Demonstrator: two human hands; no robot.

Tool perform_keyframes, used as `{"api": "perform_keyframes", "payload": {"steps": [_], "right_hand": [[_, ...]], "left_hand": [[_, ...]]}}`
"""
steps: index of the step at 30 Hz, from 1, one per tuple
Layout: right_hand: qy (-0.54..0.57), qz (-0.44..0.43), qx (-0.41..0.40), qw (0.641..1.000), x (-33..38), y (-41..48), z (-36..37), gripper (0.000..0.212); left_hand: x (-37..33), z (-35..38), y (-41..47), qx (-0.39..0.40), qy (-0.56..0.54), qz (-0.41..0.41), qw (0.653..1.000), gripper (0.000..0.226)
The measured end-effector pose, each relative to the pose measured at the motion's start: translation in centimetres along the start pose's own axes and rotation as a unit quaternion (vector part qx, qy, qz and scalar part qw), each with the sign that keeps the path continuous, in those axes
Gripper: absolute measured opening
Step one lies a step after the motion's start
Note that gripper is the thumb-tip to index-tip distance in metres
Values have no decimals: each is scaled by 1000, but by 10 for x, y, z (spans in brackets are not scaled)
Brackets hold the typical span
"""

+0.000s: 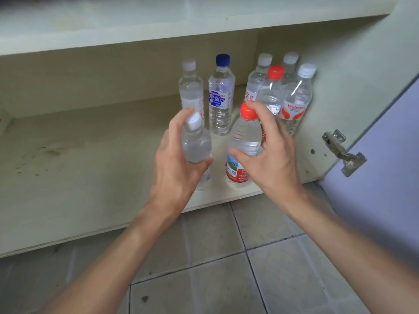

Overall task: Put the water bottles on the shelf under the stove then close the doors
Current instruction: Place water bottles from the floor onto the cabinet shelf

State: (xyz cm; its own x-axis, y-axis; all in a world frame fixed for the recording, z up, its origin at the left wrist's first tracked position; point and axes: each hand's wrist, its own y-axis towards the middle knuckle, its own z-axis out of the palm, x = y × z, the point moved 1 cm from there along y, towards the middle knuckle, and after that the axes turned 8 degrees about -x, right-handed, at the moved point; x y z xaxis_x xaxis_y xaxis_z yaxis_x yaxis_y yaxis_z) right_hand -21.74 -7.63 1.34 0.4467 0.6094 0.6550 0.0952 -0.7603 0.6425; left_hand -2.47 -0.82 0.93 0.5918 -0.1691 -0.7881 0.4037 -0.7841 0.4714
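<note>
At the middle of the head view, the left hand (179, 159) is wrapped round a white-capped bottle (196, 143), fingers curled round its far side and thumb across the front. Just to the right of it, the right hand (272, 155) has a red-capped bottle (246, 141), forefinger hooked over the cap, thumb pressed to the body, the other fingers spread behind. Both are over the front part of the shelf (90, 155), close to its lip. Six more bottles (221, 96) stand upright behind them, toward the upper middle and right of the frame.

Set down this near the lip, either one could tip off onto the floor tiles (226, 257), or be caught by the door (385, 155) when it swings in. Pushing them further back has its own risk: the group behind is tightly packed, and a nudge could topple several at once.

The base of the white-capped bottle is blurred, so I cannot tell whether it is standing on the shelf or just above it. The right hand covers part of the bottles behind it. Only one door shows, open at the right edge and cut off beyond its hinge (342, 152); any other door and the stove are out of frame
</note>
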Motion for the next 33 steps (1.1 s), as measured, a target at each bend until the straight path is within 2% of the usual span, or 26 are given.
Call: {"api": "perform_keyframes", "payload": {"steps": [4,9,13,21,33], "right_hand": [[-34,-6,30,999,-3,1,-6,101],[-38,-5,94,995,-14,-8,-10,132],[-54,-6,94,994,-14,-7,-11,133],[-63,3,76,995,-16,3,-1,128],[-89,25,91,992,-27,52,40,130]], "left_hand": [[3,3,9,15,16,2,1000,115],[5,3,6,47,34,28,998,129],[10,1,1,54,60,52,995,133],[12,4,11,62,37,42,997,130],[35,29,65,59,55,29,996,132]]}}
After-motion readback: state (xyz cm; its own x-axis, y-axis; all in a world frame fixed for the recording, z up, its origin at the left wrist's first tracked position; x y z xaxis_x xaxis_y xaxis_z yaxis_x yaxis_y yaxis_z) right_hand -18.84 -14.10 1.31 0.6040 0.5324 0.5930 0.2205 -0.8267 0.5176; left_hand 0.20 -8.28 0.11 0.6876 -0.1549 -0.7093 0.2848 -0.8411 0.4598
